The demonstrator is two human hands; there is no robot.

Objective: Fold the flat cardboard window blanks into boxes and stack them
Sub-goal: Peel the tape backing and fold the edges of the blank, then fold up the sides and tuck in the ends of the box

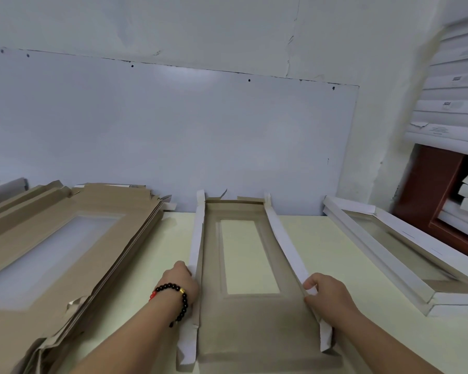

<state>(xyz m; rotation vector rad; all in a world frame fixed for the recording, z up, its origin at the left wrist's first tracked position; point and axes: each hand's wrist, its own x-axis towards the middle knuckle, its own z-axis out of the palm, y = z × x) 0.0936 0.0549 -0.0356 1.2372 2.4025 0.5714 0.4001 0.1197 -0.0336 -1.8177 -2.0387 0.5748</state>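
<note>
A brown cardboard window blank (254, 319) lies lengthwise on the pale table (157, 260) in front of me, its clear window in the far half. Both long side flaps stand raised, white side outward. My left hand (180, 282), with a dark bead bracelet on the wrist, holds the left flap (196, 244) with its fingers curled over the top edge. My right hand (326, 295) pinches the right flap (287, 244) between thumb and fingers. The far end flaps are partly folded up against the wall.
A thick pile of flat brown window blanks (65, 238) fills the table's left side. Folded white window boxes (405, 252) lie stacked at the right. White board covers the wall behind. More stacked white boxes (454, 103) and a red-brown door (432, 190) stand at the far right.
</note>
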